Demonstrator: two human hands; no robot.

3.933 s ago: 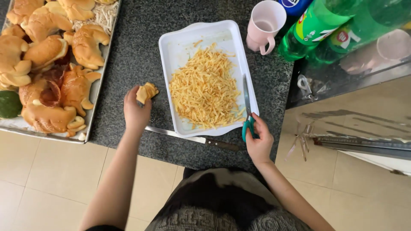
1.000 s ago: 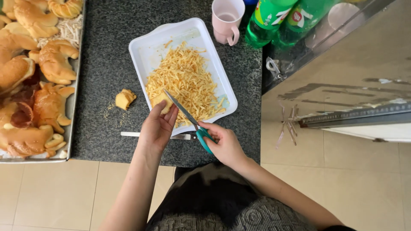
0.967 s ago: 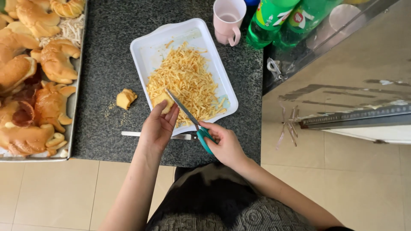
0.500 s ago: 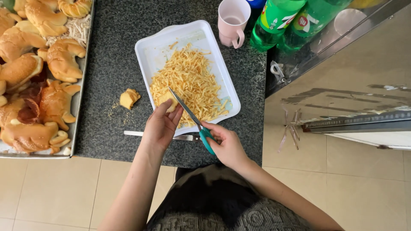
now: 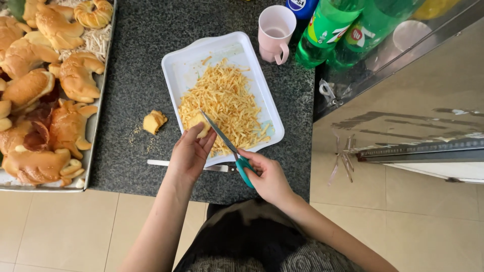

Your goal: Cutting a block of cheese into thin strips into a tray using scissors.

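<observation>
My left hand (image 5: 189, 153) pinches a small golden piece of bread (image 5: 197, 125) over the near edge of a white rectangular tray (image 5: 179, 75). My right hand (image 5: 267, 176) grips teal-handled scissors (image 5: 227, 146), whose blades point up-left and meet the bread piece. The tray holds a heap of thin golden bread shreds (image 5: 227, 103). Another bread chunk (image 5: 154, 121) lies on the dark speckled counter (image 5: 136, 55), left of the tray, with crumbs around it.
A metal baking tray (image 5: 96, 118) full of golden shaped buns (image 5: 75, 75) fills the left. A knife (image 5: 166, 163) lies along the counter's front edge under my hands. Behind the white tray stand a pink mug (image 5: 275, 32) and green bottles (image 5: 327, 30).
I set the bread chunk down on the counter, then brought a smaller piece to the tray's edge. My right hand lifted the scissors to it. In the last second the hands barely shift.
</observation>
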